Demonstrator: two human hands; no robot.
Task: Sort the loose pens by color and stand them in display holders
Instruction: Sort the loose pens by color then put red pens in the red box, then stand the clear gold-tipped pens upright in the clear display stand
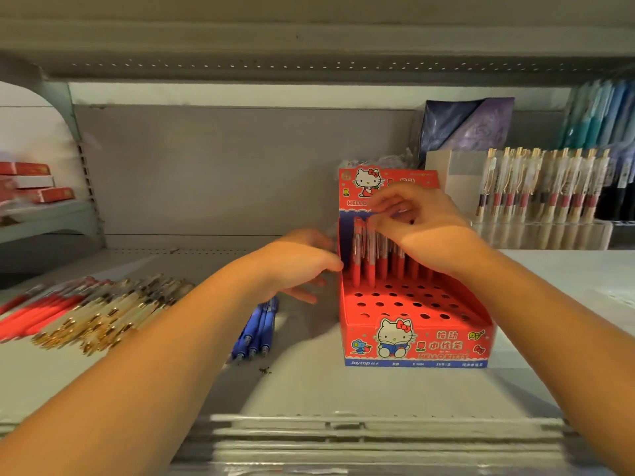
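Observation:
A red cartoon-cat display holder (pixel 417 341) stands on the shelf, its perforated floor showing many empty holes. Several red pens (pixel 369 261) stand upright in its back rows. My right hand (pixel 417 228) reaches over the holder and pinches the top of one standing red pen. My left hand (pixel 302 262) is at the holder's left wall, fingers curled against it. Three blue pens (pixel 256 333) lie loose on the shelf left of the holder. Further left lies a pile of loose red pens (pixel 41 312) and cream-and-gold pens (pixel 113 316).
A clear rack of cream and red pens (pixel 539 187) stands at the back right, with folders (pixel 467 127) behind it. Red boxes (pixel 32 185) sit on a side shelf at far left. The shelf's front edge (pixel 343 427) runs below my arms.

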